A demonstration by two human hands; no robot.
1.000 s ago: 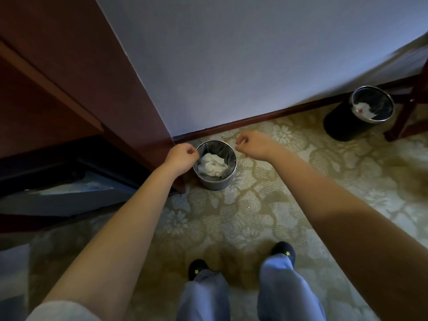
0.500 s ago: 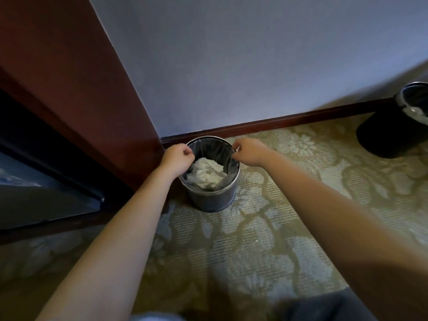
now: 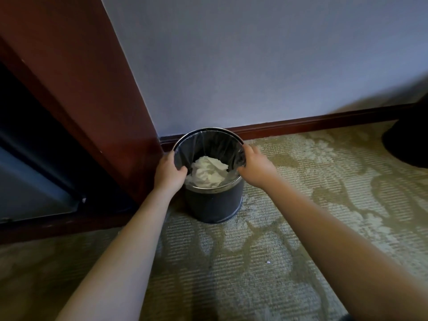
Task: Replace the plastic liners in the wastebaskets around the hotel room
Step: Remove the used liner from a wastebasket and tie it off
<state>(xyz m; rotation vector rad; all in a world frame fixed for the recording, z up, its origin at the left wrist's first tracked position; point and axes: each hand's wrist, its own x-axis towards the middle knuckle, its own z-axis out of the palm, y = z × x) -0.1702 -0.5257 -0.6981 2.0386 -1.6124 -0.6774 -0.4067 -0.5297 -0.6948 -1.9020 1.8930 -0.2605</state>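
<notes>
Wastebasket rim (partly) under left hand

Gripping the clear liner at the wastebasket rim with left hand and right hand, crumpled tissue inside.

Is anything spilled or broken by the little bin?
Not really. The bin stands upright by the wall, its clear liner in place and the crumpled paper all inside. The left hand and right hand hold its rim. The only stray bit is a tiny white speck on the carpet in front.
</notes>
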